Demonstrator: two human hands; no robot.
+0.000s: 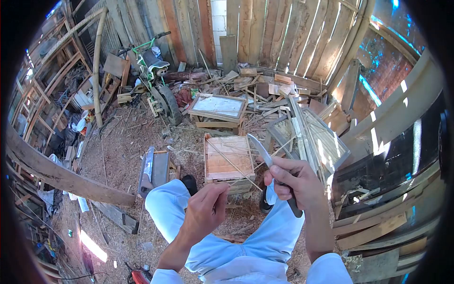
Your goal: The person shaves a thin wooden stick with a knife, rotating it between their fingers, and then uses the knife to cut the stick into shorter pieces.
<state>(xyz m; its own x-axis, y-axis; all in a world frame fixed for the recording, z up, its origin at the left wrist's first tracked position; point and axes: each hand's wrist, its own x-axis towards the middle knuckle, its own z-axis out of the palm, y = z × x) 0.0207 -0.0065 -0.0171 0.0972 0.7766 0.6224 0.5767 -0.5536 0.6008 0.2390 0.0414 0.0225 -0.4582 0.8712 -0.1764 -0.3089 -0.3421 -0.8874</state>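
Observation:
My right hand (pixel 295 182) is wrapped round the dark handle of a knife (pixel 260 148), its blade pointing up and away to the left. Beside it, my left hand (pixel 205 210) is closed in a pinch above my left thigh; whatever its fingertips hold, if anything, I cannot make out. A thin stick (pixel 230 160) slants across the wooden box (pixel 205 166) in front of my knees. A handsaw (pixel 148 166) lies left of the box, on a low grey-topped piece near my left foot.
Beyond the box stands a framed wooden piece (pixel 216 97) with a pale top. A green-framed bike (pixel 165 97) leans near scrap wood heaped along the plank wall (pixel 265 35). Slatted panels (pixel 326 137) lean at right. A wooden beam (pixel 66 173) crosses the left side; planks (pixel 373 232) lie lower right.

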